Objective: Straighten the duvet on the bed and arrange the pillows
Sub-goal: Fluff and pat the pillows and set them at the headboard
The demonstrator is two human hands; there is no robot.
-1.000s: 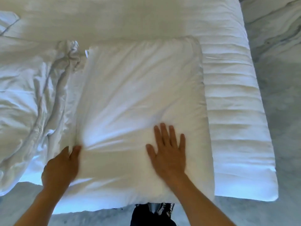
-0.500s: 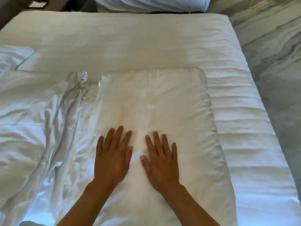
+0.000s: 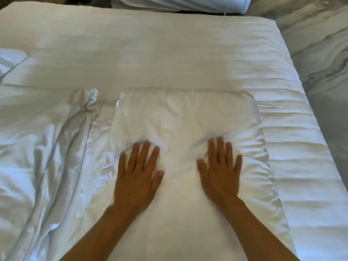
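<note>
Pillow (image 3: 188, 119) lies flat mid-bed (image 3: 169, 53), both palms pressing it: left hand (image 3: 137, 178) and right hand (image 3: 220, 174), fingers straight and spread, gripping nothing. Uneven pressure could skew it or leave dents. Bunched duvet (image 3: 47, 147) crowds it at nine o'clock; another pillow (image 3: 178, 4) sits at twelve.

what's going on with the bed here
A person is making the bed. The left hand and right hand press flat, fingers straight, on a white pillow lying on the mattress. The duvet is bunched and wrinkled to the left, not yet straightened. Another pillow sits beyond the far edge.
</note>
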